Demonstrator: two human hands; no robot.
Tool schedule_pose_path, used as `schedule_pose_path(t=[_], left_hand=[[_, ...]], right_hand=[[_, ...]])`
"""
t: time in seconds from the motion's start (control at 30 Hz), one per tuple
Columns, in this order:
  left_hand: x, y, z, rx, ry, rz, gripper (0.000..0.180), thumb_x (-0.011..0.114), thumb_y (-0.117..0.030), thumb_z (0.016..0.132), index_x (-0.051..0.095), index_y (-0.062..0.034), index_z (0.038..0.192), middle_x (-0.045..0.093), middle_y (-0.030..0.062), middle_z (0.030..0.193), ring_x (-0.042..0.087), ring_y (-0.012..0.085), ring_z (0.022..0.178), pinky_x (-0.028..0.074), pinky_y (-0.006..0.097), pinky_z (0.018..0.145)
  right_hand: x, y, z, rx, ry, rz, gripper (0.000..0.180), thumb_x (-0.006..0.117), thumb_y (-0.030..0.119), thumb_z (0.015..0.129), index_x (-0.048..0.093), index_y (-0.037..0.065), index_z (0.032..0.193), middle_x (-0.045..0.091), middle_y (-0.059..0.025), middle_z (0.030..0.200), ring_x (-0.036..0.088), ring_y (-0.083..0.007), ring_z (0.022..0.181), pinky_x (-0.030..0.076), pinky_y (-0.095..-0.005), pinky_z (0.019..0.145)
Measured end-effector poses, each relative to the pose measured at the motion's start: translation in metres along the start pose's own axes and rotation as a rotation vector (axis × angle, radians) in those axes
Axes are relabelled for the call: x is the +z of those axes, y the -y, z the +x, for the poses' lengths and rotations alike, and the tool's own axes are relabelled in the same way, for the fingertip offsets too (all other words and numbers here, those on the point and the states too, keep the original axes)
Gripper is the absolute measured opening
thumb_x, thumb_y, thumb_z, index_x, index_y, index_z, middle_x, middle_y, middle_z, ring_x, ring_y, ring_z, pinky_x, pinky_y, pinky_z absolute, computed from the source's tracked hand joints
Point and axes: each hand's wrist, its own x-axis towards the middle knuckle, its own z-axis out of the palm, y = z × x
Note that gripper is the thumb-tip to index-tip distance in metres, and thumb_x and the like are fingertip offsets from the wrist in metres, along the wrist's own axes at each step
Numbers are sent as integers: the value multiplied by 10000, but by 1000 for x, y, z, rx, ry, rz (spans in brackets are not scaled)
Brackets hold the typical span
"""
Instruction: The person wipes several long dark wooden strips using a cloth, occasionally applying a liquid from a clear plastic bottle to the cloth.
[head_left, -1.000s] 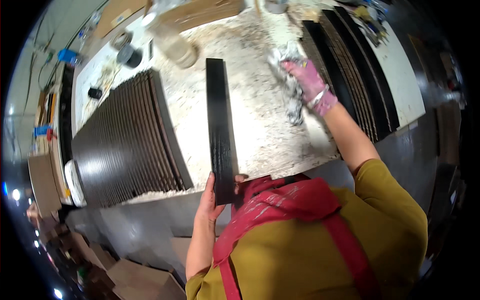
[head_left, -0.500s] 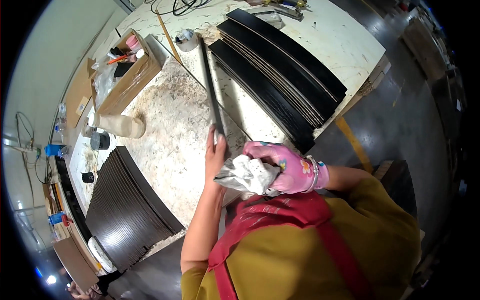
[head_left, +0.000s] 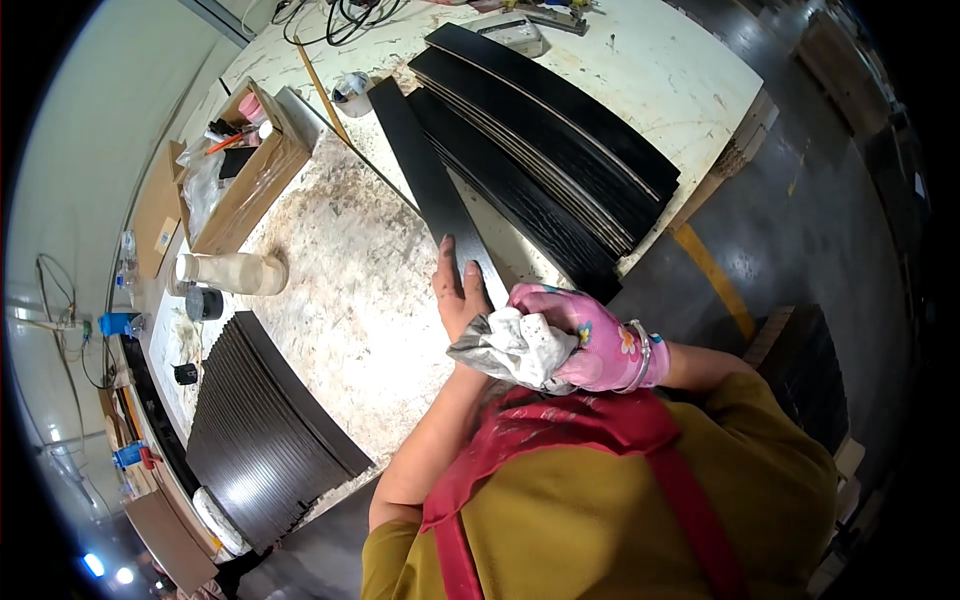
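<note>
A long black wooden strip (head_left: 432,190) is pressed flat onto the stained worktop (head_left: 340,270) by the bare left hand (head_left: 457,293) at its near end. Just right of that grip, a crumpled grey rag (head_left: 512,348) is clutched in the pink-gloved right hand (head_left: 590,338).

Board (head_left: 425,165): long, narrow, black, flat on counter (head_left: 340,290), near end under left hand (head_left: 458,292) | Rag (head_left: 512,347): grey-white, crumpled, gripped in gloved right hand (head_left: 590,340).
</note>
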Motion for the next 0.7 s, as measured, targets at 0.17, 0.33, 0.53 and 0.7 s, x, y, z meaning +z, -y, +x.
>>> schedule_pose_path(t=[0.17,0.33,0.53,0.7], left_hand=[[13,28,2,349,188,193,485,544,-176,918,418,-98,1379,527,175,1063,522,261,998,401,360,918],[4,-10,6,-76,417,145,667,630,-239,873,305,-100,1438,624,147,1004,609,241,839,498,363,746],[-225,-18,-32,116,-244,1367,619,754,-336,737,509,29,1174,543,198,1114,536,359,1033,440,436,871],[-303,-10,-82,-352,-269,1631,640,723,-320,774,456,40,1230,533,241,1159,541,409,1013,451,430,863]], right_hand=[[-1,-15,-6,-47,69,9,557,685,11,766,434,31,1262,448,-89,1240,483,-175,1153,376,-300,972],[7,-28,10,-129,121,-12,665,705,11,755,383,46,1336,464,-119,1293,472,-210,1209,364,-334,1018],[23,-38,47,147,-172,-38,361,643,94,791,551,11,1129,651,-66,871,585,-128,675,483,-284,623],[45,-89,93,320,-41,23,401,660,126,808,550,-5,1171,626,-27,801,536,-57,597,445,-237,513]])
